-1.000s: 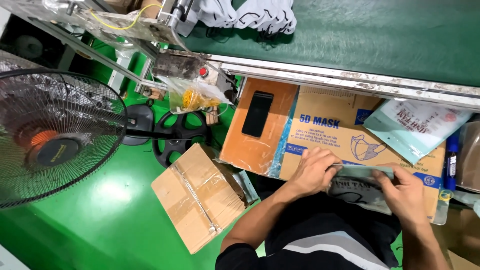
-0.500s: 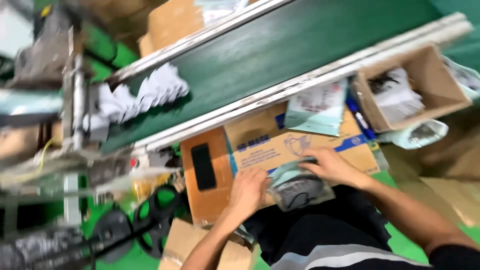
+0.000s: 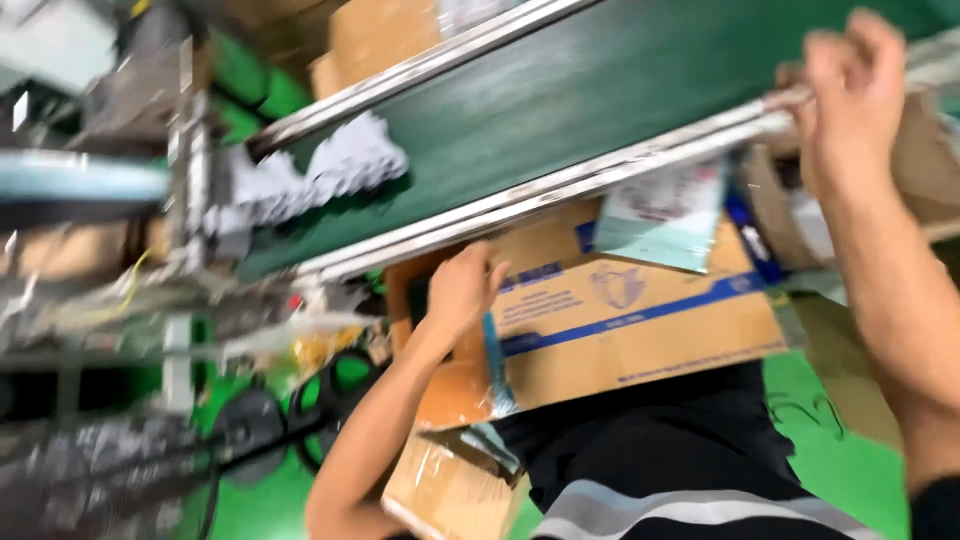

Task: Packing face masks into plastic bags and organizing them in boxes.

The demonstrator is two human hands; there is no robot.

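While the picture is smeared by motion, we can still place both our hands. Our left hand [image 3: 462, 290] rests on the near-left part of the flat brown cardboard carton with a blue stripe [image 3: 640, 320] that lies across our lap, fingers curled together at its top edge; whether they pinch anything we cannot tell. A thin strip of clear blue-tinted plastic film [image 3: 495, 370] runs down the carton just beside that hand. Our right hand [image 3: 850, 95] is raised well away from the carton, up at the metal rail [image 3: 560, 195] of the dark green conveyor belt [image 3: 560, 110], fingers bent and close together; the blur hides whether they grip something. A pale teal and white plastic packet [image 3: 660, 215] lies on the far edge of the carton, just below the rail. Further left on the belt sits a heap of white crumpled pieces [image 3: 320, 170]. A smaller brown box sealed with tape [image 3: 440, 485] lies on the bright green floor [image 3: 270, 500] near our left elbow.
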